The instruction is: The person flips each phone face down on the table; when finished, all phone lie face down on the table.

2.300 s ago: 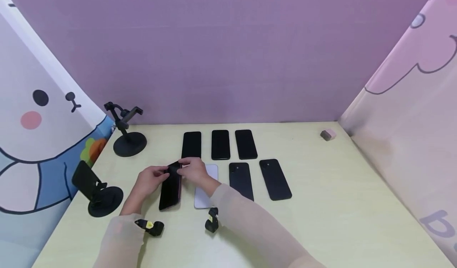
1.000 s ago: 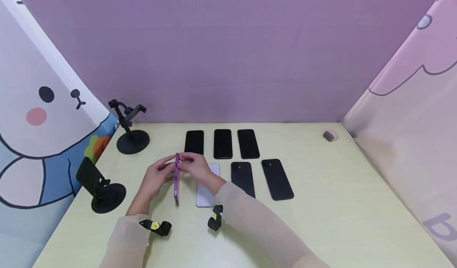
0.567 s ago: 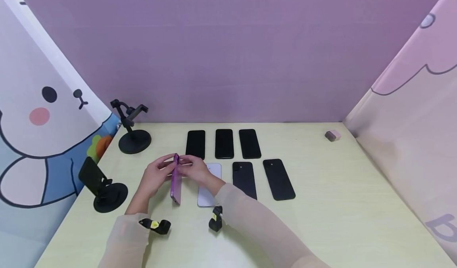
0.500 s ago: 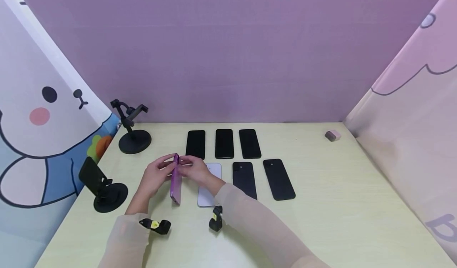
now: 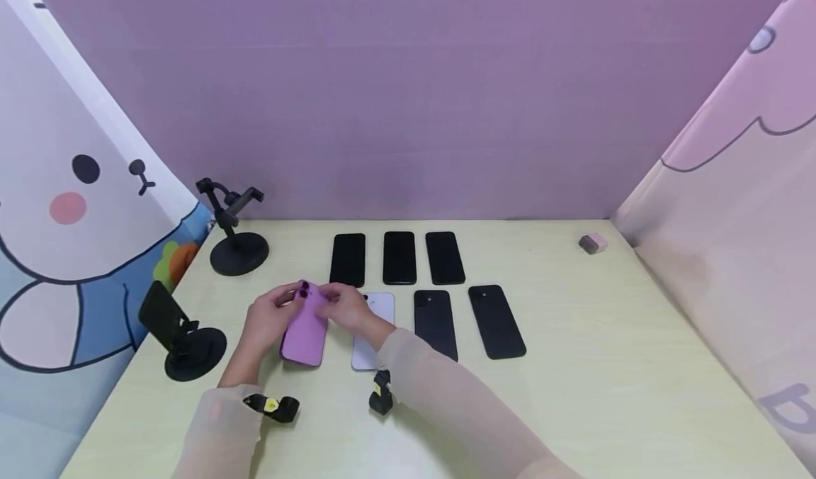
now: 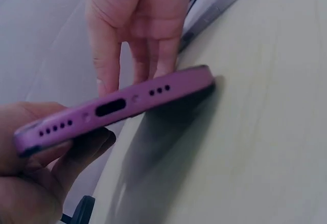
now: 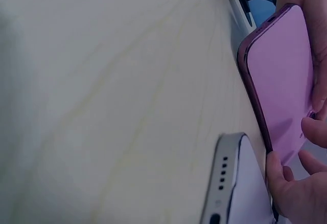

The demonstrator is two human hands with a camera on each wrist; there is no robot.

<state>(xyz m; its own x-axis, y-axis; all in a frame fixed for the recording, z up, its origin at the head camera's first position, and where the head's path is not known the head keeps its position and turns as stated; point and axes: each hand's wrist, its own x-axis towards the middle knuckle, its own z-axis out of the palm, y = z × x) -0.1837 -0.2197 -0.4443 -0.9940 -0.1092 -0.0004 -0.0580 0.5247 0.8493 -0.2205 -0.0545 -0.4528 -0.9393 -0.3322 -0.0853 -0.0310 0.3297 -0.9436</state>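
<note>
Nearest to us, our two sleeved forearms reach forward over the pale counter [image 5: 574, 394], a small camera strapped at each wrist. Both hands meet on the purple phone [image 5: 304, 331], which we hold back side up, its camera end away from us and its near end low over the counter, just left of a white phone [image 5: 372, 330] lying flat. Our left hand [image 5: 268, 319] takes the phone's left edge, thumb on top and fingers [image 6: 76, 155] curled beneath; our right hand [image 5: 347, 309] pinches the far right corner with bent fingertips [image 7: 286, 180]. So each grip is closed on the phone, likely to steady it while it is tilted. Beside the white phone lie two dark phones [image 5: 435, 321], and beyond them a row of three black phones [image 5: 399, 257], set out in tidy lines. At the left stand a tilted phone stand [image 5: 181, 337] and, farther back, a clamp stand [image 5: 232, 231]; a small pink block [image 5: 591, 244] sits far right.
</note>
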